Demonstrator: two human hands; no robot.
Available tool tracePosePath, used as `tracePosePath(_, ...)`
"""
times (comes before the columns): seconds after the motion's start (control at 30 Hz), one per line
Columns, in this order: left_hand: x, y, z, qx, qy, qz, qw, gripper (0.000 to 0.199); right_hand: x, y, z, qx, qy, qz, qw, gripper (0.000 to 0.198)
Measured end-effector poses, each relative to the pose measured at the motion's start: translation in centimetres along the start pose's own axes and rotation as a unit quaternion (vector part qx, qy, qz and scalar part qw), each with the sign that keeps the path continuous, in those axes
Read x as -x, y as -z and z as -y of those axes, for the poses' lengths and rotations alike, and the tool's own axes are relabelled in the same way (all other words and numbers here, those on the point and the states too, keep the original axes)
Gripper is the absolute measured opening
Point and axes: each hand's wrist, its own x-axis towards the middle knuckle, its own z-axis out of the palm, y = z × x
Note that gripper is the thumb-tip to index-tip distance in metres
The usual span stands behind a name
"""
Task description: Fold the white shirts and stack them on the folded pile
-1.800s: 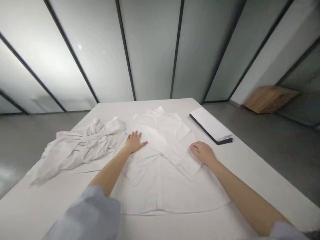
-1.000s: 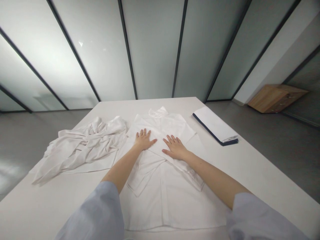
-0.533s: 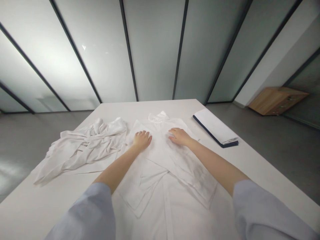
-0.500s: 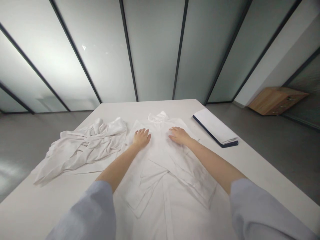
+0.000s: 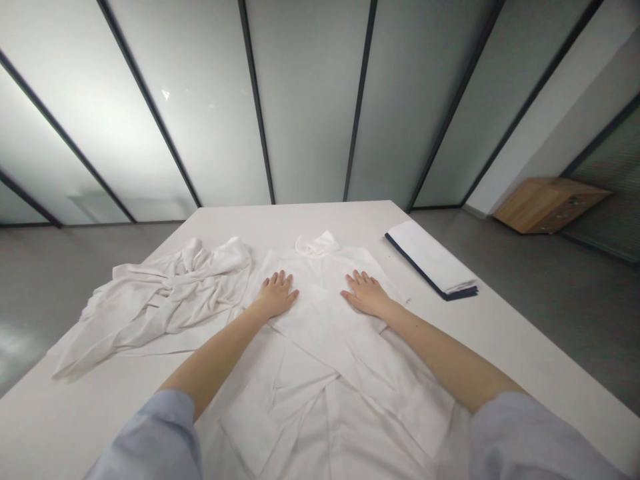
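Note:
A white shirt (image 5: 325, 333) lies flat on the white table (image 5: 505, 333), collar at the far end, both sleeves folded across its body. My left hand (image 5: 276, 293) rests palm down on the shirt's upper left part, fingers spread. My right hand (image 5: 367, 294) lies flat on the upper right part, fingers apart as well. Neither hand grips any cloth. Both forearms stretch over the shirt's lower half.
A crumpled heap of white garments (image 5: 160, 293) lies to the left of the shirt. A folded white stack on a dark board (image 5: 433, 260) sits at the table's right edge. Frosted glass panels stand behind the table. A wooden cabinet (image 5: 550, 203) is on the floor at far right.
Both hands slid from near the collar back toward me across the shirt's chest and spread flat. The view shifted closer, so the shirt fills more of the lower frame.

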Motion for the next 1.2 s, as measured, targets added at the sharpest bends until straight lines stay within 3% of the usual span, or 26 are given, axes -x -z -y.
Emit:
tracePosePath(0.17,2.9,2.0,-1.0,-0.027,-0.037,0.045,0.998,0.060,3.2,2.7,1.0,0.046,0.059,0.025,0.997,0.058)
tracePosePath(0.27,2.6,4.0,-0.8,-0.041,-0.059,0.105,0.992,0.053,2.6,4.7,0.2,0.034,0.055,0.073,0.995,0.045)
tracePosePath(0.33,0.8,5.0,-0.5,-0.036,-0.046,0.104,0.993,0.047,0.7,5.6,-0.7,-0.005,0.023,0.058,0.998,0.043)
tracePosePath(0.43,-3.4,5.4,-0.2,0.020,0.003,0.038,0.999,0.047,-3.7,5.9,-1.7,-0.086,-0.023,0.005,0.996,0.041)
tracePosePath(0.63,-10.0,2.4,-0.1,0.153,0.128,0.046,0.979,0.047,-9.9,4.3,-0.6,-0.161,-0.053,-0.014,0.985,0.036)
tracePosePath(0.77,-11.8,1.6,0.4,0.221,0.137,0.051,0.964,0.035,-11.1,3.5,0.1,-0.177,-0.085,-0.006,0.981,0.034)
tracePosePath(0.9,-12.1,1.9,0.5,0.258,0.131,0.038,0.956,0.030,-11.7,3.4,-0.2,-0.183,-0.111,-0.022,0.977,0.029)
tracePosePath(1.03,-10.9,1.6,0.7,0.286,0.077,-0.040,0.954,0.030,-10.7,3.1,-1.1,-0.146,-0.064,-0.144,0.977,0.031)
tracePosePath(1.1,-9.8,1.3,1.0,0.234,0.043,-0.076,0.968,0.030,-9.7,2.8,-1.4,-0.116,-0.025,-0.160,0.980,0.033)
tracePosePath(1.2,-8.2,1.3,1.1,0.135,0.030,-0.091,0.986,0.031,-8.5,2.5,-1.7,-0.054,0.015,-0.125,0.991,0.030)
